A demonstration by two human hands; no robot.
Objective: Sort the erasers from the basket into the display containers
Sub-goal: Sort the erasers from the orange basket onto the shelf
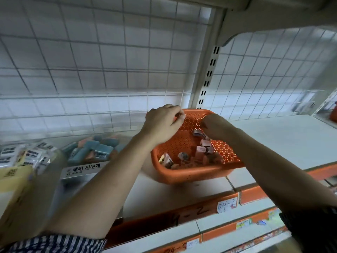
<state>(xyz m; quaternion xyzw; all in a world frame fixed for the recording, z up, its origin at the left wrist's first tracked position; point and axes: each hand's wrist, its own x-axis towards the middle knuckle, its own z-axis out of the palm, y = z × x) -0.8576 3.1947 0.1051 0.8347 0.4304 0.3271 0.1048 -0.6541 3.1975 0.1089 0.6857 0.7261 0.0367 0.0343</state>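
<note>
Orange perforated plastic basket (191,172) sits on the white shelf board (282,143), its near wall close to the front edge at 6 o'clock. Bare board lies open toward 3 o'clock, and the white wire grid panel (109,70) closes off 12 o'clock. Roughly seven small pink wrapped erasers (205,143) lie inside the basket; blur prevents a firm count. Two clear containers stand at 9 o'clock. The nearer display container (82,170) holds blue and pink erasers (98,148), and the farther display container (45,157) holds black-and-white packets (11,152). Left hand (164,123) curls at the basket's far rim; right hand (217,126) dips inside over the pink erasers. Whether either holds anything cannot be told.
</note>
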